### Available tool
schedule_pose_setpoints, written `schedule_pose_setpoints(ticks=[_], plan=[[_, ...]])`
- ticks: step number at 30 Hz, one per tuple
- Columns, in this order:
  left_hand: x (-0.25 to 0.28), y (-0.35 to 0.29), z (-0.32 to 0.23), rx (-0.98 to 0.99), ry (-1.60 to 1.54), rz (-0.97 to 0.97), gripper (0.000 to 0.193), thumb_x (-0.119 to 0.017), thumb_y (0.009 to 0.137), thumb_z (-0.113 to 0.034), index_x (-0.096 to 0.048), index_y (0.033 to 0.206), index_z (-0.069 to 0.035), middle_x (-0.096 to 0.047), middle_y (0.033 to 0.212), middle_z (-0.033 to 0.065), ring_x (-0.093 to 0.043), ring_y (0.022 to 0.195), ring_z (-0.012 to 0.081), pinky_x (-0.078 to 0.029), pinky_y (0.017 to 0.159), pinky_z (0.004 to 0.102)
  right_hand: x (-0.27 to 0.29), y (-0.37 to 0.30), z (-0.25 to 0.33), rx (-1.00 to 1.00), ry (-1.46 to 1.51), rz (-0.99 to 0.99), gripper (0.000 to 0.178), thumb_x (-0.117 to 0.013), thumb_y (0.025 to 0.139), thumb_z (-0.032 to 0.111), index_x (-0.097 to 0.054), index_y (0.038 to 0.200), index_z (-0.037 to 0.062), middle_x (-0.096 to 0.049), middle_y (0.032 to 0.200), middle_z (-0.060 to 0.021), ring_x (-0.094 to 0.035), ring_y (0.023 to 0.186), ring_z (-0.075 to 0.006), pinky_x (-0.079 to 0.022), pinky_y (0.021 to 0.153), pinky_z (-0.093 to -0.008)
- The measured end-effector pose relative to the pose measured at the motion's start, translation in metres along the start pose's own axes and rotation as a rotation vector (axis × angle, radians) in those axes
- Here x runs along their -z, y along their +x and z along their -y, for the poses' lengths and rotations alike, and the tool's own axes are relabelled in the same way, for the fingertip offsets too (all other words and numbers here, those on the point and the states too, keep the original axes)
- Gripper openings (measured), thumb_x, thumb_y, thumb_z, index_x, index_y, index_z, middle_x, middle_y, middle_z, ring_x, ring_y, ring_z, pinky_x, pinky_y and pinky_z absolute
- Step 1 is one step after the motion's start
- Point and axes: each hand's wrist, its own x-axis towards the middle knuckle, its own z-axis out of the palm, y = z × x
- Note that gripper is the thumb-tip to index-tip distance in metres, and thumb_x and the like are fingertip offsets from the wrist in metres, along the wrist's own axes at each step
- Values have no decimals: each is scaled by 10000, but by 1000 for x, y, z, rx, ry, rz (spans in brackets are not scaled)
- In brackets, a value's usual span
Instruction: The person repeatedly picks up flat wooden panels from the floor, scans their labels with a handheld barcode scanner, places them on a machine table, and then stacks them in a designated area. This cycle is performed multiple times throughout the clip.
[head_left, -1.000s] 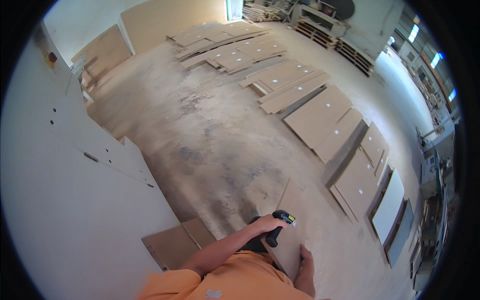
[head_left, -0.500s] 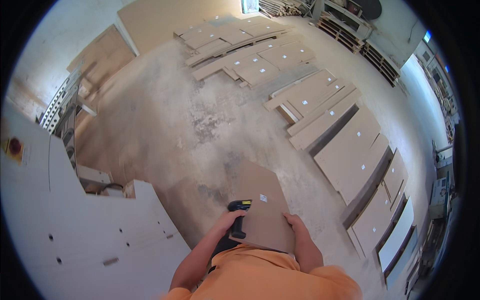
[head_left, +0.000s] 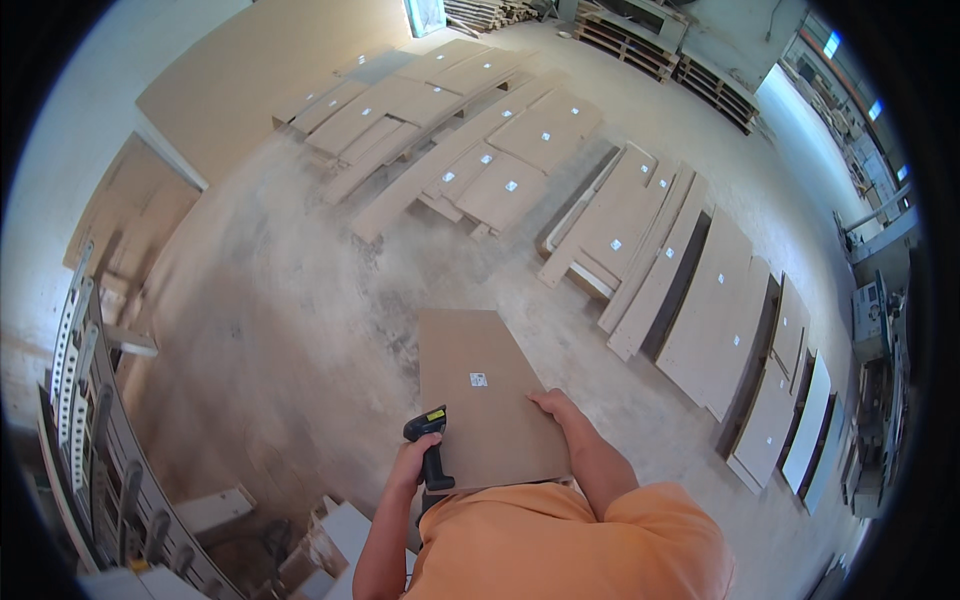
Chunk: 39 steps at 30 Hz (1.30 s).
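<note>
A flat brown board with a small white printed label lies across the front of my body. My left hand is closed around the grip of a black barcode scanner at the board's left edge. How far those fingers also grip the board is hidden. On the opposite side, my right hand clasps the board's right edge, with its fingertips showing on the top face.
Labelled brown panels lie in low stacks ahead and to the right. Beyond are wooden pallets. At left stand a perforated metal frame and boards leaning on the wall. Offcuts lie at lower left.
My view has shifted, and the white machine at the left has mostly gone out of it. The board and both hands sit further left in the picture, still holding on.
</note>
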Motion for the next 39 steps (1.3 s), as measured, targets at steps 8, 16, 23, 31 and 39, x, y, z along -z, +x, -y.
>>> schedule_pose_setpoints(ticks=[8, 16, 23, 31, 39], plan=[[94, 161, -228, 0, 103, 38, 470, -740, 791, -380, -675, 1001, 35, -683, 832, 74, -659, 669, 171, -521, 576, 304, -52, 144, 224, -73, -2, -112, 658, -738, 797, 466, -676, 1060, -134, -715, 1016, -266, -719, 898, -368, -563, 773, -451], [198, 283, -451, 10, 99, 27, 435, -756, 810, -338, -675, 980, 54, -625, 811, 15, -597, 759, 114, -483, 654, 285, -108, 268, 493, 43, -79, -239, 731, -697, 793, 516, -645, 1107, -142, -678, 1091, -315, -689, 1008, -405, -545, 872, -452], [304, 420, -640, -125, 364, 60, 358, -750, 800, -383, -661, 822, -37, -536, 628, -23, -501, 515, 101, -357, 455, 288, -187, 364, 696, 34, -27, -348, 712, -667, 819, 536, -653, 1090, -123, -671, 1083, -322, -659, 1048, -440, -526, 899, -480], [480, 758, -768, -34, 706, 43, 348, -769, 757, -342, -692, 888, -29, -596, 691, 17, -495, 500, 109, -362, 429, 296, -392, 547, 834, -12, 257, -586, 623, -663, 878, 495, -630, 1088, -91, -679, 1032, -300, -660, 982, -437, -510, 847, -480], [550, 966, -814, 52, 786, 210, 355, -792, 702, -297, -673, 947, -70, -583, 730, 15, -464, 544, 117, -340, 476, 301, -586, 579, 825, -403, 849, -89, 499, -661, 935, 422, -603, 1151, -24, -636, 1066, -93, -611, 968, -201, -539, 761, -383]])
